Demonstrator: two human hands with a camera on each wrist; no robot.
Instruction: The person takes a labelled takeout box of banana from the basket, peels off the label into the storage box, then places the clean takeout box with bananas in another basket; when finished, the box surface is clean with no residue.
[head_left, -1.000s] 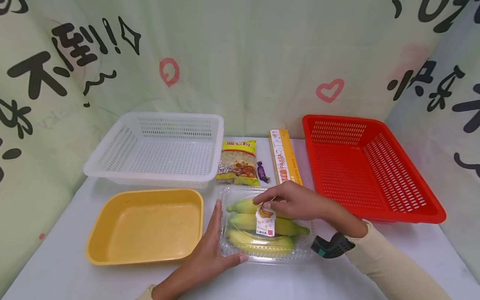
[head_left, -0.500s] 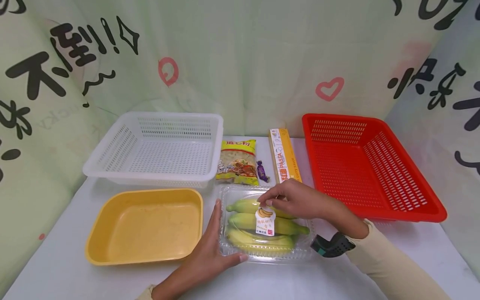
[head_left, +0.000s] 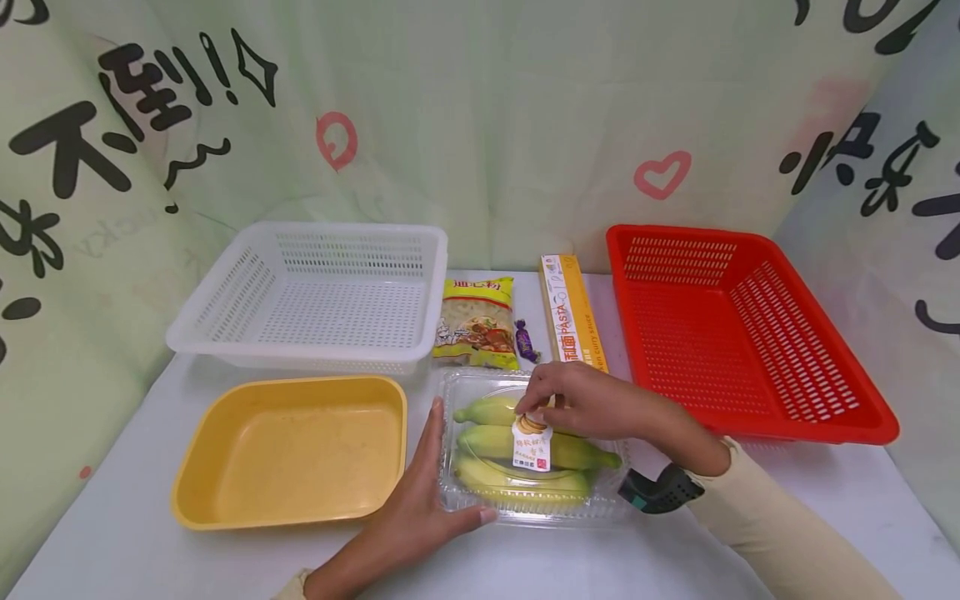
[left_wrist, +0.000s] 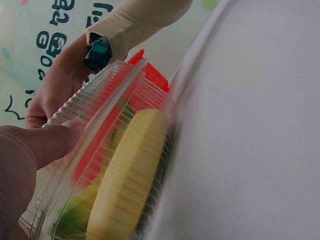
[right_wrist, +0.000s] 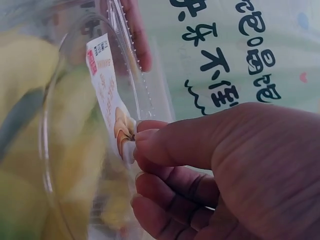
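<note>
A clear plastic clamshell box (head_left: 480, 514) of bananas (head_left: 495, 446) lies on the white table in front of me. On its lid is a white label (head_left: 532, 454) with a banana picture. My right hand (head_left: 592, 402) pinches the label's upper end between thumb and index finger, as the right wrist view shows; its other fingers are curled beneath. My left hand (head_left: 420, 500) steadies the box at its left front corner, fingers straight along the left side. The left thumb (left_wrist: 55, 142) lies across the lid's rim in the left wrist view.
A white basket (head_left: 307, 350) stands back left, with a yellow tray (head_left: 292, 454) before it. A red basket (head_left: 697, 350) is at the right. Behind the box lie a yellow food bag (head_left: 476, 325), a purple-wrapped candy (head_left: 525, 342) and a pasta box (head_left: 572, 312).
My right index finger has drawn in from stretching over the lid, and now pinches the label's upper end with the thumb. The left hand and the box have stayed in place.
</note>
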